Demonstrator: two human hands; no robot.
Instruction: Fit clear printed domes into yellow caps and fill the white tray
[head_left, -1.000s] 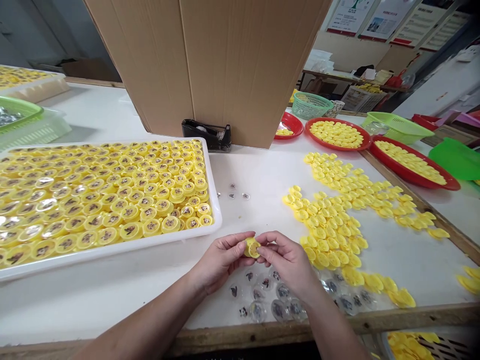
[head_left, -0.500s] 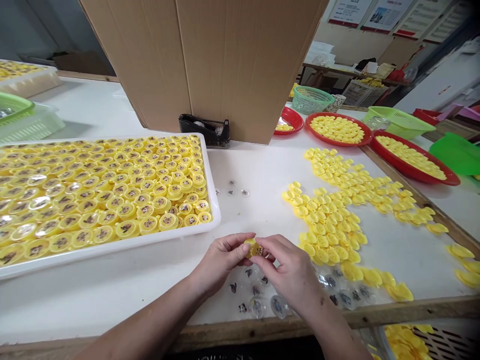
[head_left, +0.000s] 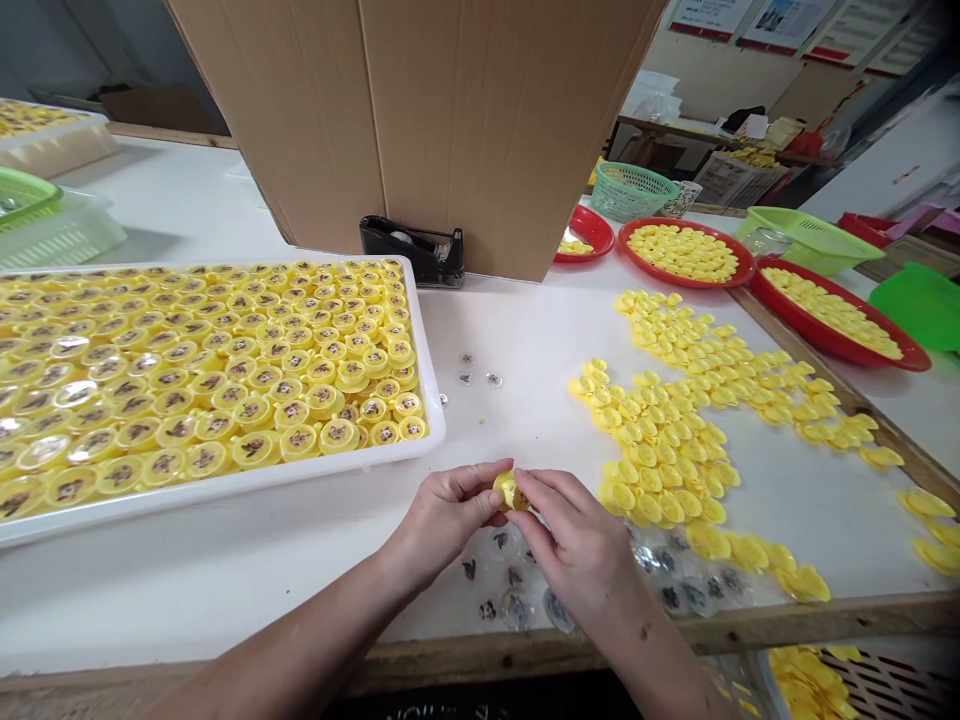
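The small yellow piece (head_left: 510, 491) is in the air above the table (head_left: 300, 590), not far from its front edge, and it is between the two hands. The left hand (head_left: 436, 518) pinches it between thumb and fingertips, with almost no gap left. The right hand (head_left: 583, 545) has thumb and forefinger only a little apart, on the other side of the same piece; its remaining fingers are mostly hidden. I think fingertips are used because the piece is too small for the palm, and one hand probably steadies it while the other works on its face.

The piece is short and round, so I cannot name a clear long axis. Its round face seems tilted and turned partly toward the right hand; the fingers cover the rest.

Clear discs (head_left: 516, 608) with small dark pictures lie along the front edge of the table, just below the hands, probably for a short reach. Loose yellow pieces (head_left: 670, 479) spread toward the right edge, likely for the same reason. Beyond the left hand, the white tray (head_left: 430, 385) carries yellow pieces with pictures (head_left: 339, 434) in close rows, picture side up, perhaps so that each face is easy to check.
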